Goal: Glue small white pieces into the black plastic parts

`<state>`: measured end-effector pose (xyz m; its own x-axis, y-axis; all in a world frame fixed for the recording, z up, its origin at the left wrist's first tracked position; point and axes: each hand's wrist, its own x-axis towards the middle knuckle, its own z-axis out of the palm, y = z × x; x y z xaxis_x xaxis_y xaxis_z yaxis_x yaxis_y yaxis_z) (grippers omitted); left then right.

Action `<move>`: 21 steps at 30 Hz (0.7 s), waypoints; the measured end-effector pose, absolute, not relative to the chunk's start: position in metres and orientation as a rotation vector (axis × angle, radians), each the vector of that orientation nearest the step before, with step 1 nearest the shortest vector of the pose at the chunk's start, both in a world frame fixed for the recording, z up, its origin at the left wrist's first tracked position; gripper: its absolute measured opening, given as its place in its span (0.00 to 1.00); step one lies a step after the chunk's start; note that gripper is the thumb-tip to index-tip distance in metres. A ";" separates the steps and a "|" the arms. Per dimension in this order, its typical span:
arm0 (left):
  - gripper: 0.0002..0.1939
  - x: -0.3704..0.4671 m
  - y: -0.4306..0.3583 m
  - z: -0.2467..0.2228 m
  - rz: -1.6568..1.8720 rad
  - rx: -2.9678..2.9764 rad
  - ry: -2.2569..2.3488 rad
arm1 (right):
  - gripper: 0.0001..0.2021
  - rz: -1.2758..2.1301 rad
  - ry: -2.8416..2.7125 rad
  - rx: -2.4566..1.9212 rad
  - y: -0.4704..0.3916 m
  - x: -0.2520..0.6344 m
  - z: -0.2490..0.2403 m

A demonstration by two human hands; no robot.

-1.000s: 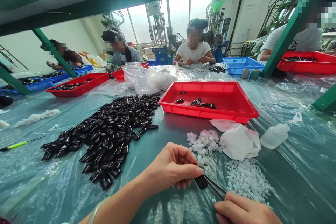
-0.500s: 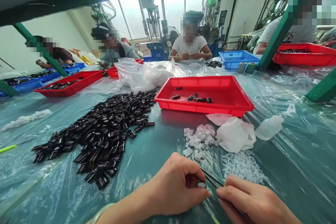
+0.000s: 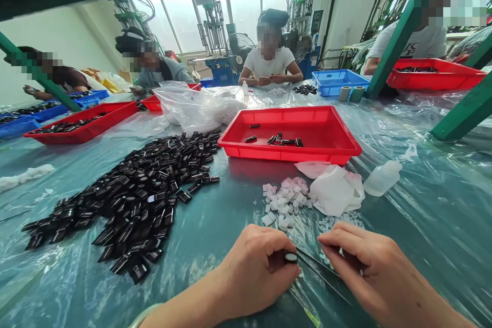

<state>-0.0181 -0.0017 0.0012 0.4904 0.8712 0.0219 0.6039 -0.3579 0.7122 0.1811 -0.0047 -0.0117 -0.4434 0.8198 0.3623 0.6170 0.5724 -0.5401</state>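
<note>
Your left hand (image 3: 257, 266) pinches a small black part (image 3: 290, 257); the right hand (image 3: 369, 266) pinches tweezers (image 3: 321, 266). It looks light, stiff, slippery: grip its sides.

Both hands draw in over the small black part

The left hand (image 3: 255, 266), which a second ago pinched the small black part (image 3: 290, 257) out at its fingertips, now curls around it so only the pale-rimmed end shows. The right hand (image 3: 365, 266), earlier low at the frame's bottom edge, now sits higher and further forward, arched over the thin tweezers (image 3: 321, 269), whose tips meet the part. The view has tipped down, so the red tray (image 3: 346, 151) lies nearer the hands.
</note>
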 end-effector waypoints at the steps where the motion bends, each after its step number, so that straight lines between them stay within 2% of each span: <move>1: 0.03 -0.018 -0.001 0.000 0.533 2.084 1.216 | 0.11 0.452 -2.197 -1.163 -0.003 0.181 -0.011; 5: 0.04 -0.017 0.001 -0.002 0.509 2.001 1.236 | 0.09 0.394 -2.155 -1.217 0.000 0.183 -0.010; 8: 0.05 -0.017 0.002 -0.003 0.500 1.939 1.238 | 0.09 0.123 -2.000 -1.272 0.004 0.187 -0.005; 11: 0.07 -0.017 0.002 -0.006 0.524 1.873 1.238 | 0.23 -0.237 -1.717 -1.386 0.015 0.200 0.003; 13: 0.11 -0.019 0.003 -0.007 0.540 1.756 1.212 | 0.34 -0.353 -1.546 -1.433 0.026 0.211 0.006; 15: 0.16 -0.020 0.004 -0.007 0.530 1.578 1.155 | 0.41 -0.285 -1.420 -1.525 0.039 0.222 0.005; 21: 0.20 -0.022 0.008 -0.001 0.502 1.171 1.076 | 0.40 -0.021 -1.333 -1.763 0.067 0.242 -0.017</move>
